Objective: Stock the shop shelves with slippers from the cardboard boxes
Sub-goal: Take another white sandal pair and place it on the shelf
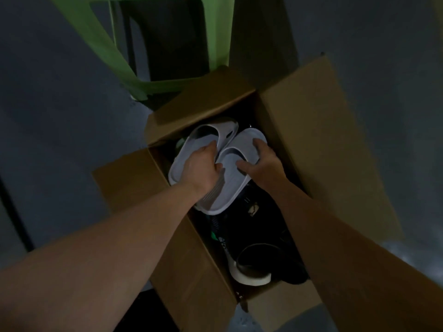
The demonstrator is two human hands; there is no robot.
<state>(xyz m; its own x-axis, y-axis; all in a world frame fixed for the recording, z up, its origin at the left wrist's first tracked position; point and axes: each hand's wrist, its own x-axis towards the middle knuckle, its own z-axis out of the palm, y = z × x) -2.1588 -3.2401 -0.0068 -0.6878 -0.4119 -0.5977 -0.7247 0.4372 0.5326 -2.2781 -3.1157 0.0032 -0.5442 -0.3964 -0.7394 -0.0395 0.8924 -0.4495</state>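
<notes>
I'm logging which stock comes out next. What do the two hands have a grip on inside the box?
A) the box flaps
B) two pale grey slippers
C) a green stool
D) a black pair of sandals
B: the left hand grips one pale grey slipper and the right hand grips the second slipper, both inside the open cardboard box.
</notes>
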